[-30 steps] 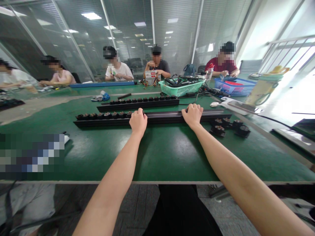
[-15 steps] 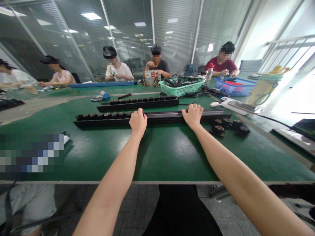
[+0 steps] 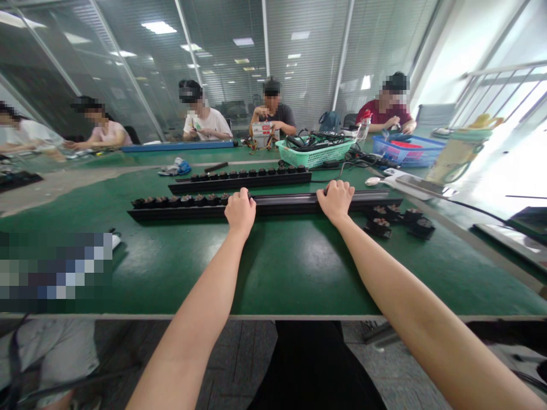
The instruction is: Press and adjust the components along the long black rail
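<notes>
A long black rail [image 3: 285, 206] lies across the green table, with a row of small black socket-like parts [image 3: 186, 200] set in its left half. My left hand [image 3: 240, 213] is closed over the rail at the right end of that row. Farther along, my right hand [image 3: 337, 200] is closed over the rail's bare right stretch. A dark bit shows at the fingertips of each hand, too small to name. Several loose black parts [image 3: 379, 226] of the same look lie just right of my right hand. Most of my fingertips are hidden behind the knuckles.
Behind lies a second black rail [image 3: 248, 182] filled with similar parts. Beyond it are a green basket [image 3: 316, 154] of cables, a blue basket [image 3: 405, 155], a blue-and-white cloth [image 3: 175, 167] and a large bottle [image 3: 459, 154]. Several people sit along the far side.
My right hand has shifted very slightly to the right along the rail. My left hand and the rail stay where they were.
</notes>
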The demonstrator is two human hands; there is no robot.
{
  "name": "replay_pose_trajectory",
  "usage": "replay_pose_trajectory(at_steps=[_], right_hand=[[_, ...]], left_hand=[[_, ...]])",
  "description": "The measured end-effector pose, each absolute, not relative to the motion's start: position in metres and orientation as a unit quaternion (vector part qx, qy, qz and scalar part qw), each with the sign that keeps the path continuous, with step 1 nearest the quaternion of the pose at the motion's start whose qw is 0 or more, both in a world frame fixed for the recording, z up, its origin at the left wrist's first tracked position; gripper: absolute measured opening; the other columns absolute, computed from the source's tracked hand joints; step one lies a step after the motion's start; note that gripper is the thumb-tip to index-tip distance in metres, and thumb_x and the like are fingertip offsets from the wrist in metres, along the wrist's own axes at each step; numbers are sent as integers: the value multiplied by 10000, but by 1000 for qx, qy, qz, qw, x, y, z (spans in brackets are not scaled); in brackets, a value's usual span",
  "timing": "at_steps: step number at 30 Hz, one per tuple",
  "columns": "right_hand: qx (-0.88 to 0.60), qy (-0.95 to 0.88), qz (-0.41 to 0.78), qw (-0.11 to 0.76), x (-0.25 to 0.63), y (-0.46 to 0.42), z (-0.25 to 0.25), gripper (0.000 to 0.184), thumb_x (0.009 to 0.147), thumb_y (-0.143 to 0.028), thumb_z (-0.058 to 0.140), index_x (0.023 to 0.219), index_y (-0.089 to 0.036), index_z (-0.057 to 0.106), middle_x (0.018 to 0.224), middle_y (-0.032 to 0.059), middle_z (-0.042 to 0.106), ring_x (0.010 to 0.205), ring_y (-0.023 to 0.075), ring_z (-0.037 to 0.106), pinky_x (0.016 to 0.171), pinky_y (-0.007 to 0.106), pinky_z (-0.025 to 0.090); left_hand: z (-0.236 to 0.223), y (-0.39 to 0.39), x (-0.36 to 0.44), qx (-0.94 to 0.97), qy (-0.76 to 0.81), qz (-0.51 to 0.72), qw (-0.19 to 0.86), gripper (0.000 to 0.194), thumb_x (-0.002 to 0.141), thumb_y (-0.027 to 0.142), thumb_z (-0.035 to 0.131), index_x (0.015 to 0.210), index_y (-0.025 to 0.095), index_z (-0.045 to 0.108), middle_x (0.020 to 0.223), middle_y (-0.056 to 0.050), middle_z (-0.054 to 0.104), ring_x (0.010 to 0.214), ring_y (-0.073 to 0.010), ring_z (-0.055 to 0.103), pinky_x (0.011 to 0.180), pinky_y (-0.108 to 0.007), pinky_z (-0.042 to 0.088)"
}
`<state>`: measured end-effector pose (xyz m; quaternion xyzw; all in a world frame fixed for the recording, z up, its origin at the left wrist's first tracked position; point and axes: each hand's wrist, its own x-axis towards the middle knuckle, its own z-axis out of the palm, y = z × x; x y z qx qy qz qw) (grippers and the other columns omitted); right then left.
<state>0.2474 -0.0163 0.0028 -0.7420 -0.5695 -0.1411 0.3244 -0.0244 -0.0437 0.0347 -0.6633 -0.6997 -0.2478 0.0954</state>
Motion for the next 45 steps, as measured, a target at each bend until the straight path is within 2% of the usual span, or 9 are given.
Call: replay_pose_trajectory(at_steps=[45], right_hand=[[-744, -561, -183, 312, 249, -19, 3, 308, 908, -267, 444, 1037, -88, 657, 1106, 230, 642, 1095, 354, 485, 967, 500, 319]], left_hand=[[33, -42, -25, -664, -696, -252, 101, 344, 1016, 279, 436, 1324, 228, 578, 1254, -135, 670, 1218, -283, 595, 944, -378, 539]])
